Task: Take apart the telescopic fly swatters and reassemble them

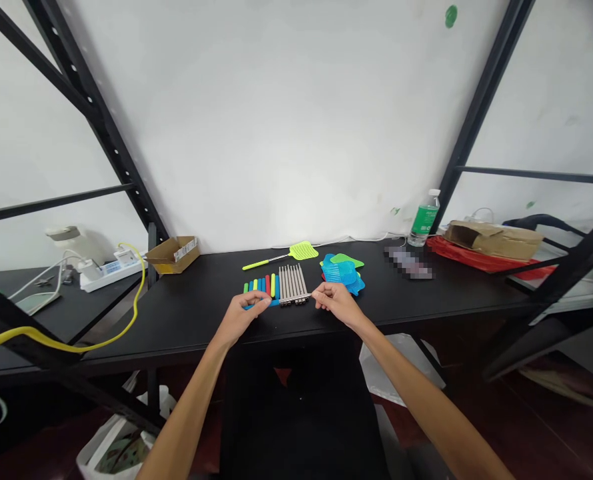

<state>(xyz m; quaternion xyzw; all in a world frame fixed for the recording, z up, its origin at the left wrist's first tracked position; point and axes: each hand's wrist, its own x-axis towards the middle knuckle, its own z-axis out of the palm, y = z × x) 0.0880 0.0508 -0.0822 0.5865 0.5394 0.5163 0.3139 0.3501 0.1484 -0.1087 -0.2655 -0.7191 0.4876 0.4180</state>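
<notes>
Head: blue handle point(275, 303) partly behind left hand point(240, 312)

1. The single head-worn view looks from above and behind the hands point(244, 311), facing forward and down across the tabletop point(196, 307) to the wall point(296, 133).
2. Its frame is wide and stands well back: the hands appear small, below the middle.
3. Both forearms point(200, 383) cross the bottom edge.

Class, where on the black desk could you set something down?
The black desk is bare between the cardboard box and coloured handles, and near its front edge right of the blue fly-swatter heads. Crowded: the middle, around the left hand, right hand and metal rods.
</notes>
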